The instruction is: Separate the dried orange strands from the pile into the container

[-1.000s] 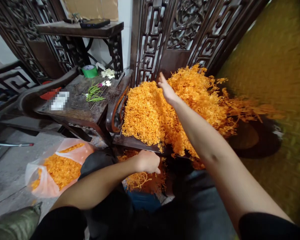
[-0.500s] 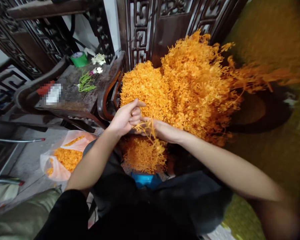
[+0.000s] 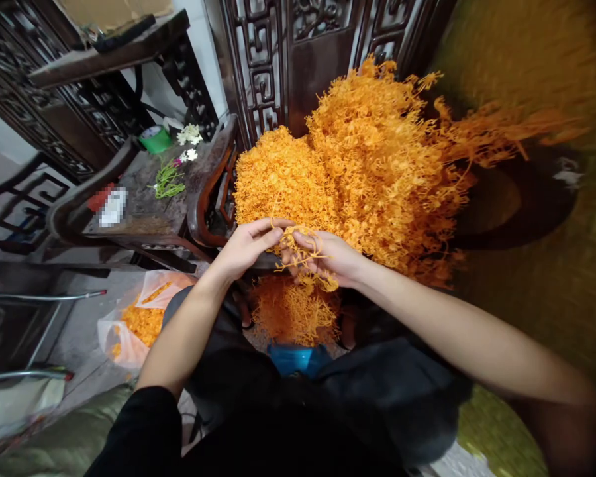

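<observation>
My right hand is closed around an orange flower sprig with thin, branching stems. My left hand meets it from the other side, thumb and fingers pinched on the sprig's end; exactly what lies between those fingertips is too small to make out. Just beyond both hands rises a heap of orange blossoms, merging on the right into a taller pile of orange flower sprays. Beneath the hands, thin orange stems fill the space above a blue container between my knees.
On the left a dark wooden chair carries green tape, white flowers and green stems. A plastic bag with orange petals lies on the floor. Carved dark wood panels stand behind the pile.
My left hand has gone from a raised pointing finger to a pinch at the sprig. My right hand has turned the sprig up between both hands. The view has shifted slightly.
</observation>
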Tool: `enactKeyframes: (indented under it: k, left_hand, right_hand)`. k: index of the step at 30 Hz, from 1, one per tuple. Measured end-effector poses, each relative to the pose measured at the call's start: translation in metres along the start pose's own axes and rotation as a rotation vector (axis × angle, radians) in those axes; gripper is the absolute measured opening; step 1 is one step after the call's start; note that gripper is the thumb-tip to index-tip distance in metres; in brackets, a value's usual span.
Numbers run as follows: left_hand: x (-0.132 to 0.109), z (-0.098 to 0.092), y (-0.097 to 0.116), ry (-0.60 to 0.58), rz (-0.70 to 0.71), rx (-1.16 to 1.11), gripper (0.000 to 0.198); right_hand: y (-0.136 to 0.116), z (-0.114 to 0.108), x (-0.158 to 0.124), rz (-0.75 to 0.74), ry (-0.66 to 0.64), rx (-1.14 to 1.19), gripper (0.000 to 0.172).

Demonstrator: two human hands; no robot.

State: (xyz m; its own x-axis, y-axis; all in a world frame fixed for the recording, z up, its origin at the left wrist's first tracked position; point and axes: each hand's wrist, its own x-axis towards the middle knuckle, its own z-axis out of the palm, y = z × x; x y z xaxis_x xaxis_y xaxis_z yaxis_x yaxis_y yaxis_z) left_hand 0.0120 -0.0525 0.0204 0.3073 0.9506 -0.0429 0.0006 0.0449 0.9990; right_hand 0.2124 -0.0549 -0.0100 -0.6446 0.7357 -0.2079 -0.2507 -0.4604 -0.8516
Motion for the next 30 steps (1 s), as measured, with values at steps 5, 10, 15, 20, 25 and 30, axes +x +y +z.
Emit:
enactKeyframes:
  k: [5, 10, 15, 20, 25, 30]
  left_hand:
    - [0.004, 0.001, -0.007, 0.177, 0.069, -0.044, 0.032]
    - [0.006, 0.005, -0.006, 0.224, 0.043, 0.0, 0.041]
    - [0.0, 0.008, 0.006, -0.028, -0.141, -0.131, 0.034]
    - [-0.002, 0.005, 0.012, -0.143, -0.248, -0.078, 0.029]
    - [-0.004, 0.0, 0.012, -0.244, -0.154, -0.083, 0.034]
    - [-0.007, -0.007, 0.013, -0.377, -0.171, 0.092, 0.055]
  right_hand:
    - [-0.003, -0.007, -0.003, -0.433, 0.218, -0.516, 0.061]
    - [-0.018, -0.008, -0.009, -0.809, 0.333, -0.835, 0.013]
    - [-0.015, -0.011, 0.003, -0.504, 0.414, -0.237, 0.02]
    - [-0.012, -0.011, 0.006, -0.478, 0.433, -0.138, 0.034]
    - [-0.015, -0.002, 0.003, -0.539, 0.481, -0.139, 0.025]
    - [-0.023, -0.008, 0.003, -0.46, 0.451, 0.063, 0.031]
